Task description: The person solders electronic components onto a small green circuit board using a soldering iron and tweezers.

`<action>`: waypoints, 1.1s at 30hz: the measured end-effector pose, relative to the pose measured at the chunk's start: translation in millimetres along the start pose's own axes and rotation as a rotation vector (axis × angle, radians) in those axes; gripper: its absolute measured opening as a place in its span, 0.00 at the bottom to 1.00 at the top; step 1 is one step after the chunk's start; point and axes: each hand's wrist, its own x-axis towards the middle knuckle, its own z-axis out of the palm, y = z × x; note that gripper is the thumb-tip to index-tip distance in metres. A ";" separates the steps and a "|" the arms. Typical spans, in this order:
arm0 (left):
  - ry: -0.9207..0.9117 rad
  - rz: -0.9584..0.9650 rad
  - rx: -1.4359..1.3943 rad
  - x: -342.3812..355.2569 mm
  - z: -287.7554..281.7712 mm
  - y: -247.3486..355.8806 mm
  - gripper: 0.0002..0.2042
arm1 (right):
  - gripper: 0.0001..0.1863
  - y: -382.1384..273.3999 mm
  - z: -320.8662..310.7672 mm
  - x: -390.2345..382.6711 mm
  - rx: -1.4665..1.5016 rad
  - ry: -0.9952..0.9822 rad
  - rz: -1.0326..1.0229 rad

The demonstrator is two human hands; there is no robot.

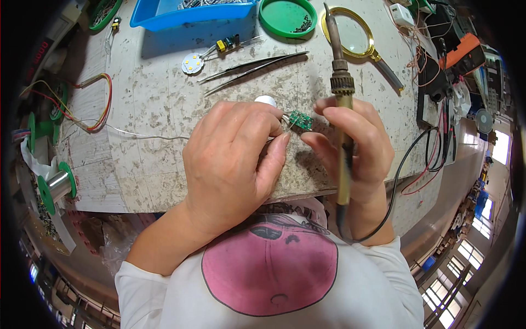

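My left hand point(233, 151) is closed, its thumb and index finger pinched at the wire leads beside a small green circuit board point(301, 120). Thin solder wire point(148, 135) runs in from the left and disappears under this hand. A white rounded piece point(266, 101) shows just beyond its knuckles, mostly hidden. In my right hand point(356, 145) is a soldering iron point(343, 101), its tip pointing up and away from the board. The right thumb and index finger are apart, close to the board's right side.
Tweezers point(252, 71) lie beyond my hands, near a round LED plate point(193, 64) wired to a small component assembly point(227, 43). Farther back are a blue bin point(194, 20), a green dish point(274, 22) and a magnifying glass point(350, 34). A solder spool point(57, 187) sits left; the iron's black cord point(395, 189) curves right.
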 end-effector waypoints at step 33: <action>-0.064 0.041 0.040 -2.4 -0.8 9.5 0.05 | 0.06 59.1 -155.6 -81.1 -0.566 0.453 0.238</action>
